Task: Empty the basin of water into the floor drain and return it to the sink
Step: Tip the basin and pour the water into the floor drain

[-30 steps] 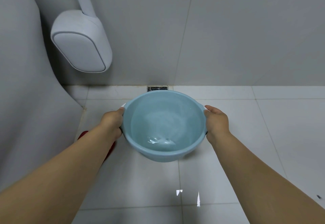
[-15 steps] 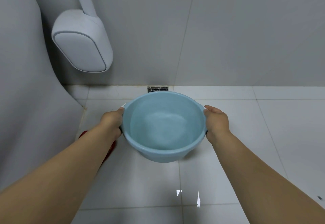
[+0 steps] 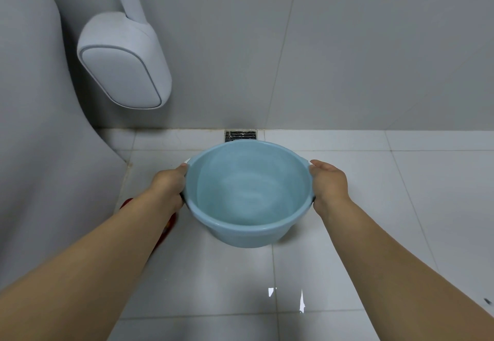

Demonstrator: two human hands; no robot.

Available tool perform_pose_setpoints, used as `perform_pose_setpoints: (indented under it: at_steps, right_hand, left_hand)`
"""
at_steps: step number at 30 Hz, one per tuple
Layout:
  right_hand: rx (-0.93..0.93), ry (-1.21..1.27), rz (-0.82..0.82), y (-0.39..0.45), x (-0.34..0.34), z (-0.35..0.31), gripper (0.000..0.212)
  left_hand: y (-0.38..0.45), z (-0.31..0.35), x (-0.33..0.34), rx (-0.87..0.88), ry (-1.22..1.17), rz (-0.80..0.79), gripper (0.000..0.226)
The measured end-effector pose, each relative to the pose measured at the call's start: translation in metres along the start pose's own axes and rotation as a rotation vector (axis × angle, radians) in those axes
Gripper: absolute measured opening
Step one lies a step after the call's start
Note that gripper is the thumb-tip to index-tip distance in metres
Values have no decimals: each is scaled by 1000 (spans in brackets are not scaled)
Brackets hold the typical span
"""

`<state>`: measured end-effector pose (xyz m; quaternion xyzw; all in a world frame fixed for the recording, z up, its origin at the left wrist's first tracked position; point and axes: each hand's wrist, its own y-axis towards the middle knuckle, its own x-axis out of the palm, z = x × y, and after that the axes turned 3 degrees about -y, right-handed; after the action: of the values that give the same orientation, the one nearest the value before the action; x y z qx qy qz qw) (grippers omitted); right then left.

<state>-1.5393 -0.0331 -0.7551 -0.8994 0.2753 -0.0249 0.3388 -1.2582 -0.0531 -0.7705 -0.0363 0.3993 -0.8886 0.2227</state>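
A light blue round basin (image 3: 248, 236) hangs above the white tiled floor, held level between both hands, with a shallow layer of water in its bottom. My left hand (image 3: 168, 187) grips the left rim handle. My right hand (image 3: 327, 181) grips the right rim handle. Just beyond the basin's far rim lies the dark metal floor drain (image 3: 240, 135), set against the foot of the wall. The sink is out of view.
A grey curved wall or fixture (image 3: 40, 140) fills the left side. A pale wall-mounted holder (image 3: 124, 65) hangs at upper left. Something red (image 3: 167, 227) lies on the floor under my left forearm. White floor tiles (image 3: 401, 207) stretch to the right.
The basin has stayed in nearly the same place in both hands. The water, which rippled and glinted near the front wall a second ago, has settled.
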Motion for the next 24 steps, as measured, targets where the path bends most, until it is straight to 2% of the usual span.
perform_pose_setpoints:
  at_steps: [24]
  right_hand:
    - [17,-6,8,0,0,-3,36]
  left_hand:
    - [2,1,3,-8,-2,1,26]
